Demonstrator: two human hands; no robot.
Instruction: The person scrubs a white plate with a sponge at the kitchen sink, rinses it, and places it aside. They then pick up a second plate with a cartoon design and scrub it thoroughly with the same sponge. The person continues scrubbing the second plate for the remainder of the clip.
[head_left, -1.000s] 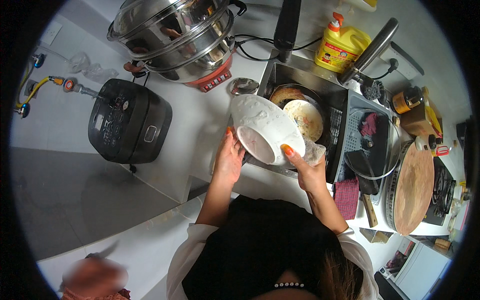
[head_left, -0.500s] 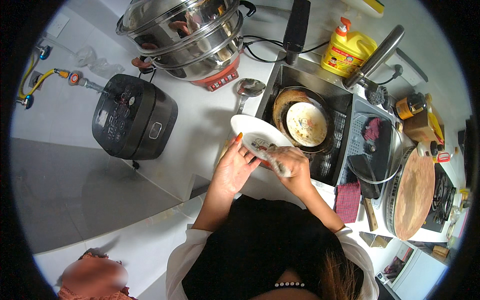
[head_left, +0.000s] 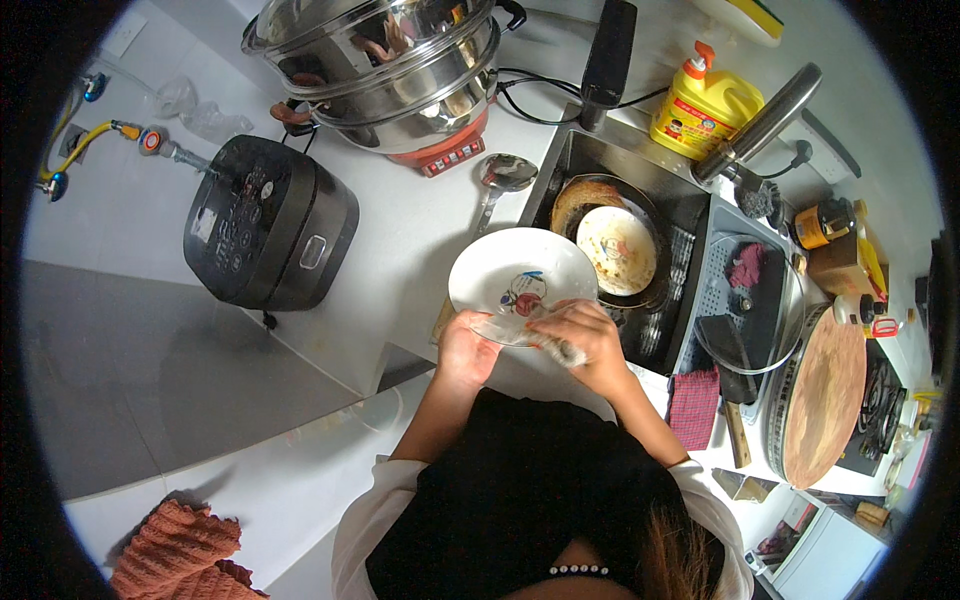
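Note:
A white plate [head_left: 490,268] with a small coloured picture in its middle is held up at the near left edge of the sink, its face toward me. My left hand [head_left: 468,350] grips its lower left rim, fingers partly hidden behind it. My right hand [head_left: 592,345] is closed round a pale, crumpled cloth [head_left: 566,352] and presses it on the plate's lower right part. In the dark sink [head_left: 655,335] beyond lies a frying pan [head_left: 655,215], stained brown, with a soiled white dish [head_left: 615,250] inside it.
Left of the sink are a ladle [head_left: 508,172], a steel steamer pot [head_left: 400,75] and a black rice cooker [head_left: 270,220]. Behind it stand a yellow soap bottle [head_left: 700,110] and the tap [head_left: 765,120]. A grey drainer basket [head_left: 720,235], a cleaver [head_left: 735,385] and a round chopping board [head_left: 825,395] sit to the right.
The plate has turned from a steep tilt so that its face shows more fully. My left hand has moved from beneath it to its lower left rim. The cloth stays in my right hand.

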